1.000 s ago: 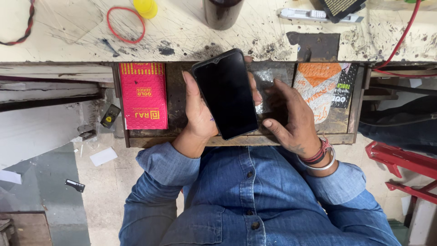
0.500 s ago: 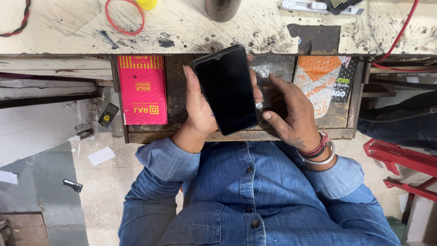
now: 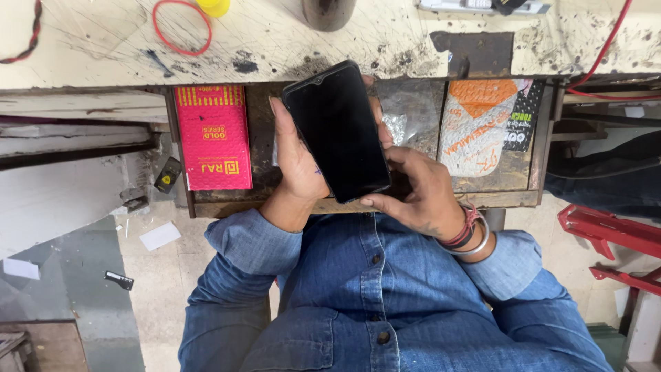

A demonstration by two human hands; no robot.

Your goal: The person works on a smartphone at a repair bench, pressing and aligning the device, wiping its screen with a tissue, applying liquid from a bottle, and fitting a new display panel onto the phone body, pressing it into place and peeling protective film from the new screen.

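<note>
Your left hand [image 3: 297, 160] curls around a glossy black smartphone [image 3: 337, 131], held above the open wooden drawer [image 3: 261, 127]; your right hand [image 3: 416, 193] pinches its lower edge below the scratched tabletop [image 3: 275, 41].

Black phone [image 3: 337, 131], pink box [image 3: 213, 138] (gold-striped top), blue denim shirt [image 3: 372, 296], red ring [image 3: 181, 26].

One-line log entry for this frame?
left hand: grips black phone | right hand: touching phone's lower edge | phone: screen dark, over open drawer | nearby: red box
</note>
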